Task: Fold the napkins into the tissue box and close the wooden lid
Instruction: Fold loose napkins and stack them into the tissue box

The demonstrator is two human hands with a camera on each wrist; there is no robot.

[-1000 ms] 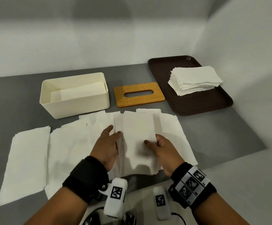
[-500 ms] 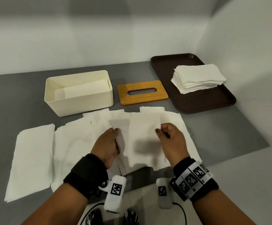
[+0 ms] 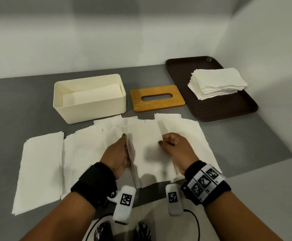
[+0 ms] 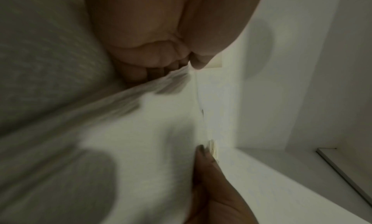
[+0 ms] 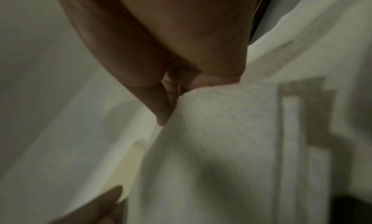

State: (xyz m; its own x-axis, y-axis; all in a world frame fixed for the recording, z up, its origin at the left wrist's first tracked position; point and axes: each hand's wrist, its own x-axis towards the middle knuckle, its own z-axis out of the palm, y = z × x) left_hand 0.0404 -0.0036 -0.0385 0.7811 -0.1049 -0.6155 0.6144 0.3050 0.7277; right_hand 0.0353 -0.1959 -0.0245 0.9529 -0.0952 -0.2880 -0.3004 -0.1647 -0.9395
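Note:
A stack of folded white napkins (image 3: pixel 147 153) lies in front of me on several spread-out napkins (image 3: pixel 82 153). My left hand (image 3: pixel 125 141) grips the stack's left edge, fingers curled under it. My right hand (image 3: pixel 162 143) pinches the right edge of the top napkin (image 5: pixel 221 148) and holds it slightly raised. In the left wrist view my fingers (image 4: pixel 161 60) close on the napkin (image 4: pixel 141 148). The cream tissue box (image 3: pixel 93 108) stands open behind, with a folded napkin (image 3: pixel 93 94) inside. The wooden lid (image 3: pixel 156 98) lies flat to its right.
A dark brown tray (image 3: pixel 228 105) at the back right holds a pile of napkins (image 3: pixel 216 83). One separate napkin (image 3: pixel 39 171) lies at the far left. The grey mat (image 3: pixel 246 145) ends just right of the spread; walls stand behind and to the right.
My right hand has gone from resting on the stack to pinching the top napkin's right edge, farther from me. My left hand slid forward along the stack's left edge.

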